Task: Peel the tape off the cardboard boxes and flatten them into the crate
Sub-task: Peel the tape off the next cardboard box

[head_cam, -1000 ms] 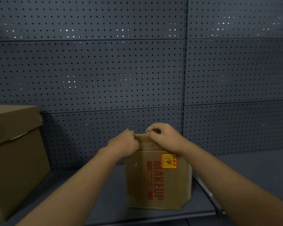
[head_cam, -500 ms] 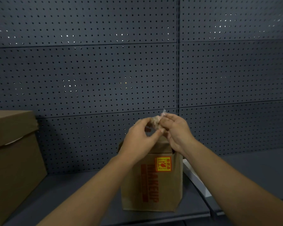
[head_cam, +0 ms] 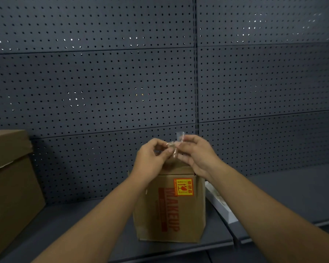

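Note:
A small brown cardboard box (head_cam: 180,215) with red "MAKEUP" print and a yellow-orange sticker stands upright on the dark shelf (head_cam: 74,230), its top flaps loose. Above the box, my left hand (head_cam: 150,160) and my right hand (head_cam: 196,154) meet, and both pinch a crumpled strip of clear tape (head_cam: 174,147). One end of the tape sticks up past my right fingertips. A second, larger cardboard box (head_cam: 10,185) stands at the far left of the shelf. No crate is in view.
A dark pegboard wall (head_cam: 122,82) rises straight behind the shelf. A white strip (head_cam: 220,205) lies at the shelf's joint right of the small box. More shelf surface (head_cam: 292,192) runs off to the right.
My hands were at the box's top edge a second ago. They have since risen above it with the tape between them, and the box's top now stands open.

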